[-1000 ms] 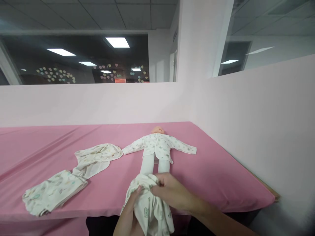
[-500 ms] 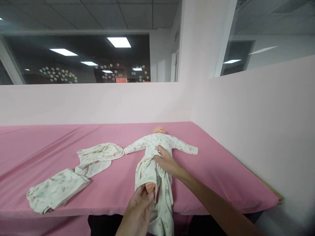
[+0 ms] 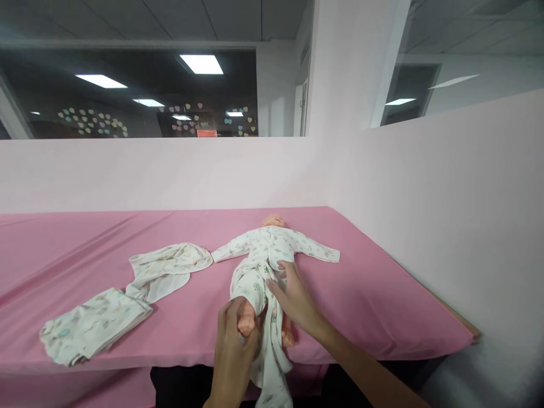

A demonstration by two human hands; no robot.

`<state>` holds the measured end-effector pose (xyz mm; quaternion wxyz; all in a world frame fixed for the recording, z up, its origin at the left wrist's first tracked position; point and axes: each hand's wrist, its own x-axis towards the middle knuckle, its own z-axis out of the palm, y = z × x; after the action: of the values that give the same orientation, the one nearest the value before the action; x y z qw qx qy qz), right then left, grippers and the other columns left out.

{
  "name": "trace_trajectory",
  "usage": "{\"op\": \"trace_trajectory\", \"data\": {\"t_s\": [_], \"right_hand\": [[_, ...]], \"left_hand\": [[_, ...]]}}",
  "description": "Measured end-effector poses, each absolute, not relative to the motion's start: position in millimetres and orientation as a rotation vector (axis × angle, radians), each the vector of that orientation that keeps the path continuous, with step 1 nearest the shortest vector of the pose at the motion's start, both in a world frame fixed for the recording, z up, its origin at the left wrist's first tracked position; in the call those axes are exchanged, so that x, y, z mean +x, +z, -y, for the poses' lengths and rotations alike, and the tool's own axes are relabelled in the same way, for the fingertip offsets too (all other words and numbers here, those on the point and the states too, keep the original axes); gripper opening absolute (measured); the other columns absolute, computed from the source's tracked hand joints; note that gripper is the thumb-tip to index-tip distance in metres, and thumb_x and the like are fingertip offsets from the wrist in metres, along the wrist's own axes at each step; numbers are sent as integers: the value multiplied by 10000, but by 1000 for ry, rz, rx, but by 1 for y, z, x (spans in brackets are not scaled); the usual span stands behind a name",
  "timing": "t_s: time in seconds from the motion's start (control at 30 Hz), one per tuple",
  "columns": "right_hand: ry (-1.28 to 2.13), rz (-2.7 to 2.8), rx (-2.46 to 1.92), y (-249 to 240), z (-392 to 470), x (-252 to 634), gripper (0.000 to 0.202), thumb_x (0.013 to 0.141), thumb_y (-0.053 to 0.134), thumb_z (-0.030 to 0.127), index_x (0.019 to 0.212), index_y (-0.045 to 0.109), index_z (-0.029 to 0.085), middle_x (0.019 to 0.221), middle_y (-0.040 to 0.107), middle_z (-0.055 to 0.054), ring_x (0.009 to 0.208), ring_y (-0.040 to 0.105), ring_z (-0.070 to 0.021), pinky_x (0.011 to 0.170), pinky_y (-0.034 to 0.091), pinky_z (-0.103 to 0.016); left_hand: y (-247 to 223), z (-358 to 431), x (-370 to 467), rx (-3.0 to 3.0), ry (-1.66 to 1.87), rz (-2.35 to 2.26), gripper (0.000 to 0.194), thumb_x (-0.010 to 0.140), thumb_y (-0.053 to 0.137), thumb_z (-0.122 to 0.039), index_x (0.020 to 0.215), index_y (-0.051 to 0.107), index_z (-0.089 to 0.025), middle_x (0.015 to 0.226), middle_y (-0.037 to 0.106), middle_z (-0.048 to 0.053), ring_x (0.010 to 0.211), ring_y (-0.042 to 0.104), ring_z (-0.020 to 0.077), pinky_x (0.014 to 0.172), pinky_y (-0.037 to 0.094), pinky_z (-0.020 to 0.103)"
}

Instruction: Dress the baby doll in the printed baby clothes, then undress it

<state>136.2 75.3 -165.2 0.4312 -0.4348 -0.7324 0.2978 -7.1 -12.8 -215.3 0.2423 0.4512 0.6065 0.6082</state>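
Observation:
A baby doll (image 3: pixel 273 220) lies on its back, dressed in a white patterned top (image 3: pixel 272 241) with its sleeves spread. White patterned trousers (image 3: pixel 250 281) cover one of its legs, and their loose part hangs over the table's front edge. The doll's foot (image 3: pixel 246 323) pokes out of the trouser leg at the left, the other foot (image 3: pixel 288 338) lies bare at the right. My left hand (image 3: pixel 236 334) is wrapped round the leg opening and the left foot. Over the doll's waist, my right hand (image 3: pixel 290 289) has its fingers apart beside the cloth.
More white patterned clothing (image 3: pixel 97 323) lies crumpled at the left on the pink-covered table (image 3: pixel 365 283). A pale wall (image 3: pixel 148 175) with windows rises behind, and another wall (image 3: pixel 480 204) runs along the right side.
The trouser leg has moved up the doll's left-side leg, showing more of its foot. The other foot has come into view. My right hand has let go of the cloth at the waist.

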Motion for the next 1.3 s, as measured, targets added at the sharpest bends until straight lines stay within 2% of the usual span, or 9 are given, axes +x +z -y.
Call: {"op": "trace_trajectory", "data": {"t_s": [0.1,0.23,0.43,0.67,0.8,0.9,1.0,1.17,1.3], "right_hand": [[720,1768,-1100,-174,-46,168,247,898,497,431,1012,548,218,1025,570,-51,974,542,-204,877,429,-326],[860,1731,-1288,-196,-5,198,331,907,444,483,751,531,205,715,529,-11,705,522,-178,662,427,-291],[1159,1685,-1199,-252,30,174,273,794,579,449,916,578,204,878,671,-56,807,644,-219,751,481,-304],[810,1904,-1699,-281,17,123,241,756,608,406,915,615,226,651,622,-63,740,636,-312,692,434,-378],[1035,1979,-1336,-254,24,131,186,745,537,238,879,658,196,773,666,-55,773,618,-238,727,441,-316],[1232,1754,-1247,-213,24,160,226,762,524,269,926,662,196,965,677,-43,885,600,-209,771,449,-279],[1454,1669,-1153,-167,11,195,163,740,534,274,822,638,179,780,629,-17,702,553,-165,609,416,-250],[1356,1586,-1172,-115,-39,231,96,768,534,299,769,531,203,618,468,32,519,390,-110,463,290,-237],[844,1571,-1239,-93,-110,241,166,751,508,265,668,371,222,582,355,67,511,343,-100,457,252,-229]], "left_hand": [[-213,14,-10,1302,1648,-1791,475,780,611,-374,1221,553,-208,1231,535,123,1119,539,301,887,476,407],[-211,17,-11,1420,1577,-1837,433,831,576,-437,1206,527,-225,1219,537,113,1104,546,300,915,450,441],[-214,16,-18,1668,1551,-1896,306,871,537,-469,1071,539,-237,1107,555,88,1050,575,282,804,476,388],[-196,11,-24,1619,1579,-1935,239,821,578,-429,968,574,-240,1019,561,45,940,573,233,741,492,341],[-188,11,-32,1643,1559,-1957,192,806,576,-378,932,577,-234,982,569,36,872,574,217,700,485,320],[-184,13,-40,1614,1526,-1984,180,805,566,-377,914,576,-233,983,584,33,859,577,211,663,479,296],[-184,13,-46,1585,1528,-1991,205,796,577,-384,933,580,-231,1006,601,33,888,580,214,672,482,292],[-186,10,-49,1568,1561,-1983,235,790,582,-386,956,586,-219,1014,620,45,904,592,222,715,491,316],[-185,11,-47,1490,1528,-2018,288,759,622,-430,940,579,-210,973,628,44,858,598,226,693,492,324]]}}
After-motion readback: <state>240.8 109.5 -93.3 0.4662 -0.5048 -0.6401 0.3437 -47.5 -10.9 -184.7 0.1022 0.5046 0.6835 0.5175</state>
